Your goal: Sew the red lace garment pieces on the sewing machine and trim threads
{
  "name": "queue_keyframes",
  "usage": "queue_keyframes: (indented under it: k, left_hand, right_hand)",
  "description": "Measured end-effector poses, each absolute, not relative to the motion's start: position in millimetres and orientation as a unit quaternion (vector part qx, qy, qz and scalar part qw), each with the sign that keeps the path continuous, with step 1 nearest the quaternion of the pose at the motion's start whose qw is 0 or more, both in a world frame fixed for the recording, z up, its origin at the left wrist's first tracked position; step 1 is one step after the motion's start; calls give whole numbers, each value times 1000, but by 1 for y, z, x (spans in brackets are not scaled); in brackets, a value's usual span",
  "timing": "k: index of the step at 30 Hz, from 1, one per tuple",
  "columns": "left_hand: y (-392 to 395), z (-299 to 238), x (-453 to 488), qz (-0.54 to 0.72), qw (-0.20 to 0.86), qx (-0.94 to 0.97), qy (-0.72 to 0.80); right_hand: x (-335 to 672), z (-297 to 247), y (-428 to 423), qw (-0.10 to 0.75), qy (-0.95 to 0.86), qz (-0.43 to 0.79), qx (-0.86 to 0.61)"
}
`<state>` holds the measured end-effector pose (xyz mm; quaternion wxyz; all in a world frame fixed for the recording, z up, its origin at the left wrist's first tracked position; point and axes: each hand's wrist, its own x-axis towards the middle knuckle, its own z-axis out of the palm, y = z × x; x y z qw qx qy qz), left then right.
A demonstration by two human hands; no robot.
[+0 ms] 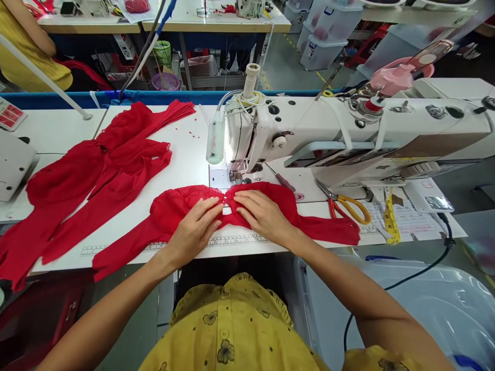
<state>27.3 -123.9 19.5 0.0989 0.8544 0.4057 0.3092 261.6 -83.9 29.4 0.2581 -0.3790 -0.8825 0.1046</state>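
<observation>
**Clerk:** Where is the work piece?

**Inspector:** A red lace bra-shaped garment [176, 208] lies flat on the white work table [189, 149], near its front edge. It sits just in front of the presser foot [235, 176] of the white industrial sewing machine [348, 129]. Its left strap end runs off the table edge. Its right end stops near the yellow-handled scissors [350, 205].

**Clerk:** The hands?

**Inspector:** The left hand [197, 226] lies palm down on the left cup, fingers stretched forward and slightly curved. The right hand [263, 214] lies flat on the right cup, fingers spread. The fingertips of both nearly meet at the garment's centre. Neither hand is closed. I cannot tell whether the tips pinch any lace, as they hide the centre join.

**Clerk:** What else is obscured?

**Inspector:** The needle is hard to make out in the glare of the machine lamp. The scissor blades run partly under the machine arm. A heap of loose red fabric pieces [108, 165] on the left is cut off by the frame at its lower end. The ruler printed along the table edge [235, 240] is broken by the wrists.

**Clerk:** Other items?

**Inspector:**
- A cream thread cone [251, 80] stands on the machine head.
- A pink-handled screwdriver [285, 182] lies beside the machine base.
- A yellow tape measure [390, 219] hangs over the table edge to the right.
- A clear plastic bin [425, 299] stands below it, partly hidden by the right forearm.
- A second person in yellow [23, 46] is at the upper left, with only an arm and torso showing.
</observation>
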Motion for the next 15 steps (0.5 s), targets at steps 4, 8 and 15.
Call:
queue_keyframes:
  k: [4, 8, 15]
  left_hand:
    - [-125, 17, 36, 300, 73, 865, 395]
    - [-133, 9, 35, 210, 85, 901, 370]
    - [-136, 17, 40, 176, 72, 913, 361]
  right_hand:
    - [258, 32, -70, 271, -898, 140, -317]
    - [259, 27, -61, 233, -905, 163, -316]
    - [259, 31, -60, 169, -916, 152, -329]
